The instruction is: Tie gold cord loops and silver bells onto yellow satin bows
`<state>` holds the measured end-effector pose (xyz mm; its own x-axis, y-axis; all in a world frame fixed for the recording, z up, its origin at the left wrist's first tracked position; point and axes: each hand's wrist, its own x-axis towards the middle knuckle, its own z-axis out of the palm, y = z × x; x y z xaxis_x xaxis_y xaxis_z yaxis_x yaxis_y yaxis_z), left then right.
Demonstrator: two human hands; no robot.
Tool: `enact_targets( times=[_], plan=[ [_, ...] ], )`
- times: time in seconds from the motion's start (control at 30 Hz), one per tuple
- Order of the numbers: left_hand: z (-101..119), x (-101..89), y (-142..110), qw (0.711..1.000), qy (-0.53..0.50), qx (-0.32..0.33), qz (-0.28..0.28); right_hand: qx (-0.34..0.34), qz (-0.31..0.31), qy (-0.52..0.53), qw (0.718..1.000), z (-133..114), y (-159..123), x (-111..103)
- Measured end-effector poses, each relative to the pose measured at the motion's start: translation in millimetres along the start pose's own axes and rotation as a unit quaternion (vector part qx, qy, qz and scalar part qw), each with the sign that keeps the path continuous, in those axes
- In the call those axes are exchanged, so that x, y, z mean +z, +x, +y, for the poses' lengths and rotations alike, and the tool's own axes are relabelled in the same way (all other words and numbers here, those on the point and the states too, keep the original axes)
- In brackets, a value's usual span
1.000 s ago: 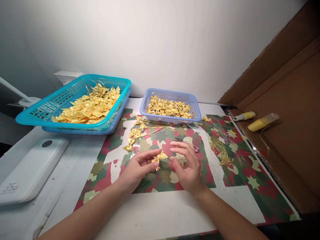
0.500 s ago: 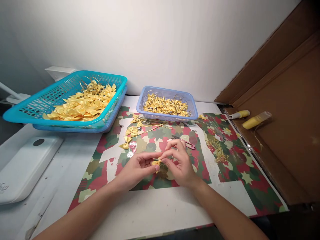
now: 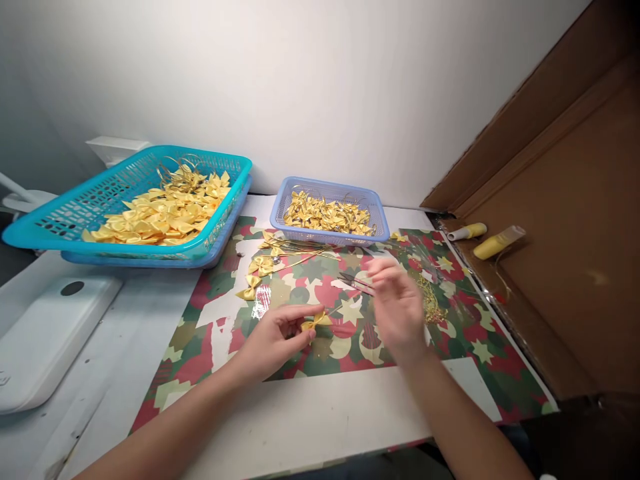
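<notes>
My left hand [image 3: 277,337] pinches a small yellow satin bow [image 3: 316,323] between thumb and fingers, above the patterned mat. A thin strand sticks out from the bow toward the right. My right hand [image 3: 397,307] is apart from the bow, raised to the right, its fingers curled and smeared by motion. Beside it lie thread snips [image 3: 353,281], blades pointing left; my right hand covers their handle end, and contact cannot be made out. Left of the snips, several loose bows [image 3: 261,265] rest on the mat with thin gold stems pointing right.
A turquoise basket [image 3: 35,230] heaped with yellow bows stands at the left, stacked on a blue one. A smaller blue basket [image 3: 325,236] of bows sits at the back. Gold scraps [image 3: 434,308] lie right. Yellow spools [image 3: 499,243] rest by the cardboard wall; a white power bank [image 3: 55,333] lies left.
My right hand came in to the bow and pinched at it, then left it and moved right, toward the snips. My left hand has kept hold of the bow. The view has shifted slightly.
</notes>
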<state>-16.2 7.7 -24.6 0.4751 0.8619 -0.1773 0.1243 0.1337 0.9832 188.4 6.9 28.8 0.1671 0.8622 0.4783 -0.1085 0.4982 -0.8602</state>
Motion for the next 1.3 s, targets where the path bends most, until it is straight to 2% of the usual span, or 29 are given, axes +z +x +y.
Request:
enact_targets(
  times=[0.1, 0.23, 0.37, 0.53, 0.63, 0.7, 0.73, 0.77, 0.83, 0.9, 1.0, 1.1, 1.17, 1.23, 1.27, 1.3],
  plan=[
    [-2.1, -2.4, 0.5, 0.996, 0.082, 0.029, 0.013, -0.068, 0.097, 0.068, 0.991, -34.6, 25.4, -26.9],
    [3.2, -3.5, 1.6, 0.984, 0.170, 0.053, 0.019, -0.121, 0.149, 0.068, 0.979, -76.3, 41.2, -55.4],
    [7.0, -1.8, 3.0, 0.975, 0.214, 0.061, 0.013, -0.134, 0.179, 0.021, 0.974, -93.9, 42.2, -63.0],
    [8.5, -2.4, 0.4, 0.942, 0.314, 0.119, 0.025, -0.131, 0.135, -0.007, 0.982, -83.0, 43.0, -56.2],
    [16.6, -11.1, 3.8, 0.906, 0.395, 0.131, 0.077, -0.101, 0.096, -0.016, 0.990, -69.5, 40.3, -48.0],
    [26.3, -22.0, 13.2, 0.871, 0.455, 0.120, 0.142, -0.060, 0.070, -0.028, 0.995, -59.6, 35.5, -40.0],
    [31.7, -28.6, 20.1, 0.843, 0.491, 0.120, 0.181, -0.035, 0.057, -0.029, 0.997, -54.1, 32.4, -35.2],
    [37.1, -35.5, 28.2, 0.809, 0.540, 0.123, 0.197, -0.009, 0.043, -0.026, 0.999, -48.0, 29.1, -29.9],
    [45.8, -48.9, 45.1, 0.755, 0.627, 0.101, 0.163, 0.051, 0.007, -0.013, 0.999, -33.7, 22.2, -18.9],
    [50.7, -59.7, 59.1, 0.751, 0.637, 0.094, 0.143, 0.111, -0.018, -0.011, 0.994, -16.8, 15.5, -8.6],
    [52.5, -68.6, 68.0, 0.762, 0.626, 0.097, 0.130, 0.198, -0.042, -0.028, 0.979, 8.5, 5.9, 2.3],
    [53.6, -67.3, 64.3, 0.780, 0.601, 0.106, 0.138, 0.260, -0.075, -0.047, 0.961, 24.2, -2.9, 8.6],
    [54.8, -59.3, 58.4, 0.840, 0.514, 0.097, 0.144, 0.280, -0.082, -0.048, 0.955, 26.8, -7.3, 11.8],
    [54.9, -46.5, 52.0, 0.953, 0.276, 0.040, 0.117, 0.283, -0.080, -0.040, 0.955, 24.9, -9.7, 14.4],
    [54.3, -39.2, 48.9, 0.984, 0.158, 0.000, 0.082, 0.281, -0.078, -0.035, 0.956, 23.0, -10.2, 15.4],
    [53.3, -32.1, 46.1, 0.997, 0.053, -0.033, 0.054, 0.279, -0.076, -0.031, 0.957, 20.9, -10.3, 16.2]
  ],
)
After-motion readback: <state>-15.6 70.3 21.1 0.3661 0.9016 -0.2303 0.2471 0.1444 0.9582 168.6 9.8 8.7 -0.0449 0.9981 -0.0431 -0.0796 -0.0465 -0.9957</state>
